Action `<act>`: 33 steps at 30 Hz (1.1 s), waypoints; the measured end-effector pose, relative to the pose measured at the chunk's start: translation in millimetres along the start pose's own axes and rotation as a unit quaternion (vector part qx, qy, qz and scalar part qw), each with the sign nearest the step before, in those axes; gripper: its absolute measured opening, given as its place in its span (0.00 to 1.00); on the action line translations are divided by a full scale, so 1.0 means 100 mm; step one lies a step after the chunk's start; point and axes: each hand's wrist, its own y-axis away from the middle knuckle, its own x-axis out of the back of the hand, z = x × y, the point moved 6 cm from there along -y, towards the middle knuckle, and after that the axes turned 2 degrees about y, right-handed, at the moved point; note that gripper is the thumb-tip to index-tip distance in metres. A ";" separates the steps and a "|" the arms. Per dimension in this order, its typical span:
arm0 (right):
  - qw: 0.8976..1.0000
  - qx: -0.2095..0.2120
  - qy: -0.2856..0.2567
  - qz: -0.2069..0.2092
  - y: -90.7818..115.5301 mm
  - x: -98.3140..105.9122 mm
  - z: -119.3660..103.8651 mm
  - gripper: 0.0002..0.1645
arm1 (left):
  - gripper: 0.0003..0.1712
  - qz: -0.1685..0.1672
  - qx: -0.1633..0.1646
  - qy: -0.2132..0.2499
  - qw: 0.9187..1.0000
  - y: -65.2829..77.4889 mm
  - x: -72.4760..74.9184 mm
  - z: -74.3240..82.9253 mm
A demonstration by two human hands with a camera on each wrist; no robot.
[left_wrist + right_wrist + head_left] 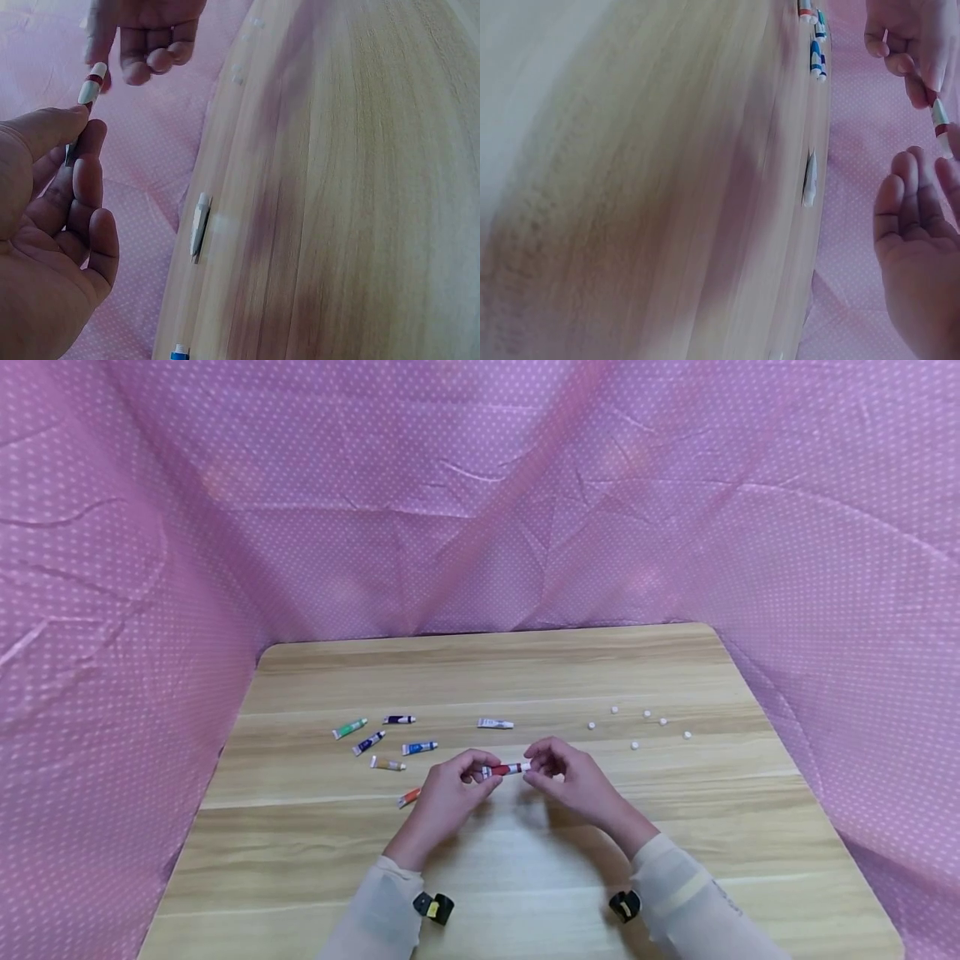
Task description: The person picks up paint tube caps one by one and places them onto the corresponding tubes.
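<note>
My left hand pinches a small red paint tube between thumb and fingers above the table, its white-tipped end pointing right. At that end, the thumb and index finger of my right hand pinch the white cap; the other fingers are loosely bent. In the right wrist view the tube's red and white body runs between both hands. Beyond the hands lies a white paint tube. An orange paint tube is partly hidden by my left hand.
On the left of the wooden table lie green, dark purple, navy, blue and ochre paint tubes. Several small white caps are scattered at the right. Pink dotted cloth surrounds the table.
</note>
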 end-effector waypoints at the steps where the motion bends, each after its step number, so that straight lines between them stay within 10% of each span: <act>1: 1.000 0.008 0.003 0.002 0.00 0.00 -0.01 0.13 | 0.10 -0.001 -0.001 0.000 1.000 0.00 0.00 0.01; 17: 0.998 -0.056 -0.016 0.000 0.04 -0.02 0.10 0.13 | 0.10 -0.013 -0.004 -0.007 1.000 0.01 -0.04 0.04; 33: 0.998 -0.018 0.004 0.054 0.07 0.02 0.05 0.06 | 0.10 -0.009 -0.010 0.002 1.000 0.03 -0.07 0.03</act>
